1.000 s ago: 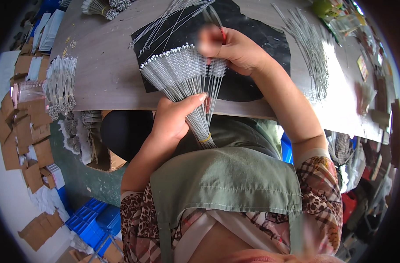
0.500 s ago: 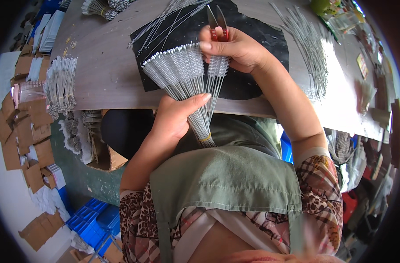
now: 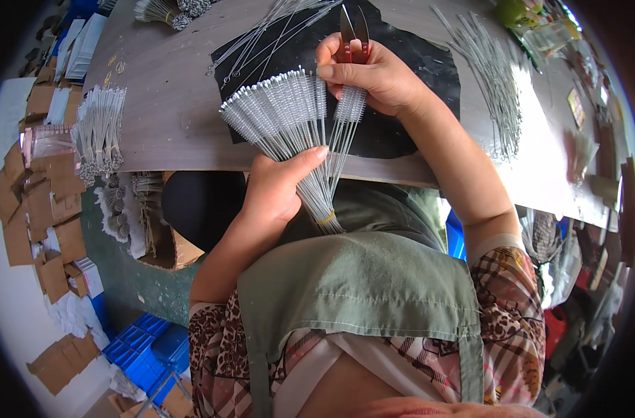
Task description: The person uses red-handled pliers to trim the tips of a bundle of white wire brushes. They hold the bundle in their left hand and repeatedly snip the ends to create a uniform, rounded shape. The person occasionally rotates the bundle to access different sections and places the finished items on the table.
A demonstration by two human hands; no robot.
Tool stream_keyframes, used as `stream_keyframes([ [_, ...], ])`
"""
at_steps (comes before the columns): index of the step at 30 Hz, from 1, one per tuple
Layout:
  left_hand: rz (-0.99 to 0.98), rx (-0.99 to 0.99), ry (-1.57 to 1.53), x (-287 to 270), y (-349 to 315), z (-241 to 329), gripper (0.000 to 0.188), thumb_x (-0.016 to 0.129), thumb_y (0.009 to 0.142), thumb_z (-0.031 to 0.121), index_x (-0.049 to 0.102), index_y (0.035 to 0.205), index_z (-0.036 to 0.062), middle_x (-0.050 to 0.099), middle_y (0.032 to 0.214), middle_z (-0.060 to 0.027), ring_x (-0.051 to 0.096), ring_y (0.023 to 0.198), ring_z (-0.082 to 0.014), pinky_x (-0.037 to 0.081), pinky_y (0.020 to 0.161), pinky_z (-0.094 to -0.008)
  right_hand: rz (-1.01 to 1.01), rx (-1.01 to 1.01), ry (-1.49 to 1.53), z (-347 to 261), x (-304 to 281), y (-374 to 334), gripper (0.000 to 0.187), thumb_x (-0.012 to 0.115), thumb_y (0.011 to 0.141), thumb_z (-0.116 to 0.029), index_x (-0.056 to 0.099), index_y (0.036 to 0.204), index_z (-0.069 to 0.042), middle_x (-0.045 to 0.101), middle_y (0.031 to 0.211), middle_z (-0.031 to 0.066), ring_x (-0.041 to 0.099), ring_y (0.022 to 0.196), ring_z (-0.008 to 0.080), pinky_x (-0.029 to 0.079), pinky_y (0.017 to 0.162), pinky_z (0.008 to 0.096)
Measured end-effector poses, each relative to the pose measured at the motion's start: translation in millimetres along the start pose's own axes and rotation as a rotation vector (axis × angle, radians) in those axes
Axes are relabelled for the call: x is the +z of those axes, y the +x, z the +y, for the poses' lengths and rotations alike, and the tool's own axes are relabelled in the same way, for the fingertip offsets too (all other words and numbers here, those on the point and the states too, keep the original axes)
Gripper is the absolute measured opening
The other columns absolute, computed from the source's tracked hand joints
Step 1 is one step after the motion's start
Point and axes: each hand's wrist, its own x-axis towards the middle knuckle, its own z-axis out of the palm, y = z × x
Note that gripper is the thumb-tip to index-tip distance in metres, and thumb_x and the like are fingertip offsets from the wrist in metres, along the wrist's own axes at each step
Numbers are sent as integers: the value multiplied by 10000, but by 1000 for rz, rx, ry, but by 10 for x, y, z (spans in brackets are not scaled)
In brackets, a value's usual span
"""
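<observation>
My left hand (image 3: 276,184) is wrapped round a fanned bundle of thin wire brushes (image 3: 279,108), its thumb lying across the wire stems. The white bristle ends point away from me, and a yellow rubber band (image 3: 326,219) circles the stems near my lap. In my right hand (image 3: 377,76) is a pair of small red-handled snips (image 3: 355,31), blades pointing away and slightly apart. Thumb and fingers of that hand are at the tips on the bundle's right side, where a smaller group of brushes stands apart from the rest. The exact fingertip contact is partly hidden.
A black mat (image 3: 394,136) covers part of the grey table (image 3: 171,90). Loose wire brushes (image 3: 262,38) lie at its far edge, with more wires (image 3: 495,90) to the right. A banded brush bundle (image 3: 100,129) lies left. Below stand a cardboard box (image 3: 182,251) and blue crates (image 3: 140,348).
The snips and my right hand have shifted slightly right. The gap between the main fan and the smaller group of brushes has widened a little. My left hand keeps its hold.
</observation>
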Motion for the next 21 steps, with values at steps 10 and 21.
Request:
stream_keyframes([
  [10,-18,8,-20,-26,-6,-11,232,573,831,-15,557,1059,-52,622,935,-121,637,822,-203,545,753,-359,-10,14,-9,-4,-29,-7,99,645,781,-32,582,858,-27,584,747,37,558,630,120,457,608,244],
  [21,-8,37,-32,-49,-22,-39,228,570,830,-12,558,1054,-50,618,945,-118,627,847,-200,537,780,-360,-97,55,146,29,-82,6,118,661,779,-37,591,874,-39,584,762,33,568,635,125,461,622,238],
])
